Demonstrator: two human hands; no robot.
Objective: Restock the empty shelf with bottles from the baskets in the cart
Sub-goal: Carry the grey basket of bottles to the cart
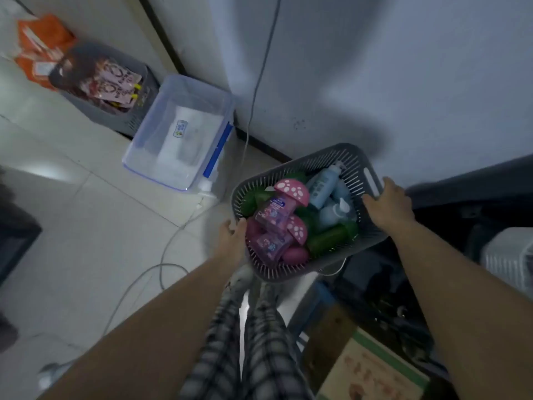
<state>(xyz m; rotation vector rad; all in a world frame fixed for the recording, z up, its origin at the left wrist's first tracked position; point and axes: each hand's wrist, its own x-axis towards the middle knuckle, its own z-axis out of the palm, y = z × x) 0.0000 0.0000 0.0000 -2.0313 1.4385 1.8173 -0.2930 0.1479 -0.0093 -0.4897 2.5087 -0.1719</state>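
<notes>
Left hand: my left hand (232,235) gripped the near-left rim of the grey slotted basket (354,157), fingers curled over the edge and closed on it.
Right hand: my right hand (389,204) clamped the opposite rim, just beside the handle slot, fingers hooked inside.
Basket: it hung between my two hands, tilted, off the floor.
Bottles: pink bottles with spotted mushroom caps (277,212) lay nearest my left hand; pale blue pump bottles (323,186) lay nearest my right hand; green bottles (328,241) lay between and below them.
Floor: pale square tiles (86,226) spread out to the left of my left hand, with a white cable (173,235) looping across them.
Wall: a plain light wall (375,67) stood beyond both hands, with a dark skirting strip at its foot and the cable running up it.
Beyond my left hand: a clear plastic tub with blue clips (135,157) sat on the tiles against the wall; farther on sat a grey basket of packets (115,119) and orange packs (40,44).
Under my right arm: a dark, dim mass I could not make out, and a cardboard box (372,370) nearer to me.
Below my hands: my checked trousers (230,342).
</notes>
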